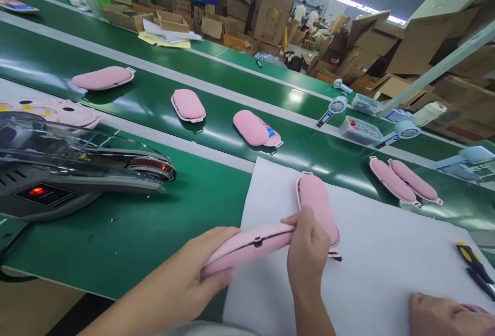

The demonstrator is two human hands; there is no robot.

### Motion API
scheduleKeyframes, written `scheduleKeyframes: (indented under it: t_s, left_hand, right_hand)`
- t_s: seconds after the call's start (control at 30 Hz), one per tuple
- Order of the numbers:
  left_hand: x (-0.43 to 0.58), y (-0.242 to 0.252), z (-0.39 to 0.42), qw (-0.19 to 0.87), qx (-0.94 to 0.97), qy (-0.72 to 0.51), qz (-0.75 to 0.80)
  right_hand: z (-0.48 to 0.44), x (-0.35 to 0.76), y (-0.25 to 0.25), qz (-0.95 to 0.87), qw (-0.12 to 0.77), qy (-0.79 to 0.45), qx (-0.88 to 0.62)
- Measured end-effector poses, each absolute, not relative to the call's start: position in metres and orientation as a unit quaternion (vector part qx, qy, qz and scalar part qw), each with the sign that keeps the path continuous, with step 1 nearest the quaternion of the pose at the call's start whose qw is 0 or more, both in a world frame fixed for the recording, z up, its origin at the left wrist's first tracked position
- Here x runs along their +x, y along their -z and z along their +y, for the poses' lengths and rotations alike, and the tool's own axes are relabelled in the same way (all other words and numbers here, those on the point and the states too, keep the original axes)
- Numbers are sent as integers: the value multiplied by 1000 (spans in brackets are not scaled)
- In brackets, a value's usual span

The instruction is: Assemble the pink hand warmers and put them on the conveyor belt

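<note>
Both my hands hold one pink oval clamshell case (pixel 247 251) on its side, with its dark seam and small catch facing me. My left hand (pixel 197 261) wraps round its left end, thumb below and fingers above. With fingers pinched, my right hand (pixel 309 248) grips the right end. A second pink case (pixel 319 204) lies on the white sheet (pixel 371 264) just behind my right hand, partly hidden by it. A small black piece shows at its lower end.
At left stands a dark machine (pixel 77 171) with a clear cover and red light. Several pink cases (pixel 189 105) lie along the green belt (pixel 216 119). Handheld fans (pixel 332 110) and a screw tub (pixel 361 130) stand beyond. At right are a yellow-black tool (pixel 469 258) and another person's hand (pixel 444 315).
</note>
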State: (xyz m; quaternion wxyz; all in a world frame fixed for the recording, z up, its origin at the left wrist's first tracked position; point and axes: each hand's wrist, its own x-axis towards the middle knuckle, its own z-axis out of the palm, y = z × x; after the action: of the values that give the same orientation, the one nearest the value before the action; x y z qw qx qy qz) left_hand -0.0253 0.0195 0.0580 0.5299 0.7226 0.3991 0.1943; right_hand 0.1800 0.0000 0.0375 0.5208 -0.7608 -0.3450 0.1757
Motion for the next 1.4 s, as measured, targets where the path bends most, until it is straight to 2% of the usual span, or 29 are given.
scheduleKeyframes:
  t_s: [0.17,0.27,0.37,0.6,0.77,1.03,1.4]
  left_hand:
    - [-31,-42,19,364,808,-208,413]
    - [-24,-30,17,223,832,-253,440]
    - [-15,-17,13,154,834,-273,455]
    - [-3,-10,13,130,847,-295,423]
    - [-4,-11,19,113,855,-308,401]
    - [-7,-8,25,154,840,-319,410]
    - [4,-8,19,164,784,-371,469]
  right_hand:
    - [-35,169,-10,-609,413,-78,-672]
    - [-40,161,-7,-689,377,-40,-617]
    - [-34,152,-8,-722,362,8,-590]
    - [-26,144,-5,-708,352,82,-607]
    - [-29,149,-3,-719,346,83,-597]
    - [-26,155,-5,-723,304,63,-617]
    - [-23,134,-5,-635,335,85,-691]
